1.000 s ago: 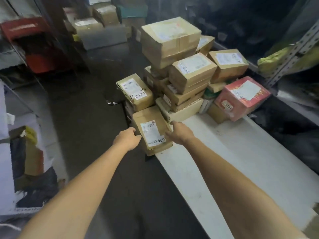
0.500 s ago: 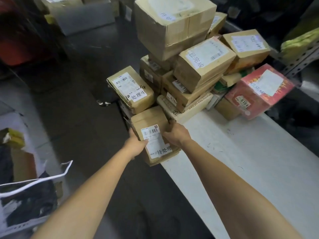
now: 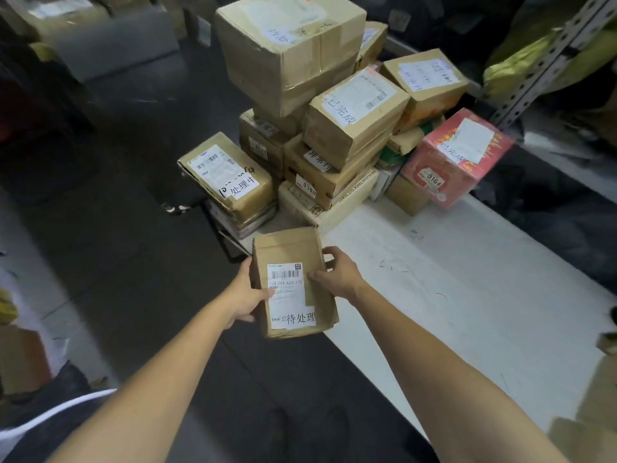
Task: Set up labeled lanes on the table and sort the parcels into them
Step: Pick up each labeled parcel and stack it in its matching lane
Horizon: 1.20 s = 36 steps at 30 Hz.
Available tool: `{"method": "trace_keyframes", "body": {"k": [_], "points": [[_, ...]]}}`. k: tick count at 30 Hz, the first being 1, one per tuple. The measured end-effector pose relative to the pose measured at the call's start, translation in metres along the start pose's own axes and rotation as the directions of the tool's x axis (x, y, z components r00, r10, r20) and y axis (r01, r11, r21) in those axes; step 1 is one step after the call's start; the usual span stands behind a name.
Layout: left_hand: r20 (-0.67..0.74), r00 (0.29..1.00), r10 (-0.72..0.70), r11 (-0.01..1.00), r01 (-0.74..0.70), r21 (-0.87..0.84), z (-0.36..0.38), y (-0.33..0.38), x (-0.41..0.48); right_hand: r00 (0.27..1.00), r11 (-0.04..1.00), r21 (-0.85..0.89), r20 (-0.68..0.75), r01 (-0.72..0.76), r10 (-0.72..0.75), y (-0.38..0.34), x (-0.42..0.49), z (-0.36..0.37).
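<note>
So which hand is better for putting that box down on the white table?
Probably the right hand: it grips the parcel on the side next to the white table. The left hand holds the side over the dark floor.

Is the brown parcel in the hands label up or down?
Up: the flat brown cardboard parcel shows its white barcode label between left hand and right hand.

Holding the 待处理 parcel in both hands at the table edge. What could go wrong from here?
The parcel hangs partly over the floor, gripped only at its sides by the left hand and right hand; a slip would likely drop it. The big box tops an uneven stack just behind; a bump could topple it.
</note>
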<state>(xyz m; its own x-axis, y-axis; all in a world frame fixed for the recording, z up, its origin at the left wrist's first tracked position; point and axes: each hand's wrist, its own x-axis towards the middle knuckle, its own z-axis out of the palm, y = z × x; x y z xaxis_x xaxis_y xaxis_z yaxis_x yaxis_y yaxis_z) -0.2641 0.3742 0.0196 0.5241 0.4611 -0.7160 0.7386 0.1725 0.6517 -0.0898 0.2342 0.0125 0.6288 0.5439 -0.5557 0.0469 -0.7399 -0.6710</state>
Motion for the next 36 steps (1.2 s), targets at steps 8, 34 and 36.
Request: {"method": "trace_keyframes", "body": {"k": [8, 34, 36], "points": [[0.191, 0.979, 0.065, 0.994, -0.080, 0.072, 0.039, 0.026, -0.031, 0.983, 0.974, 0.194, -0.115, -0.121, 0.145, 0.043, -0.064, -0.036], [0.666, 0.693, 0.276, 0.768, -0.576, 0.280, 0.322, 0.174, -0.215, 0.694, 0.811, 0.584, -0.594, 0.025, 0.407, 0.205, -0.357, -0.251], [0.675, 0.690, 0.262, 0.767, -0.573, 0.289, 0.342, 0.165, -0.231, 0.688, 0.798, 0.602, -0.587, 0.021, 0.426, 0.226, -0.375, -0.254]]}}
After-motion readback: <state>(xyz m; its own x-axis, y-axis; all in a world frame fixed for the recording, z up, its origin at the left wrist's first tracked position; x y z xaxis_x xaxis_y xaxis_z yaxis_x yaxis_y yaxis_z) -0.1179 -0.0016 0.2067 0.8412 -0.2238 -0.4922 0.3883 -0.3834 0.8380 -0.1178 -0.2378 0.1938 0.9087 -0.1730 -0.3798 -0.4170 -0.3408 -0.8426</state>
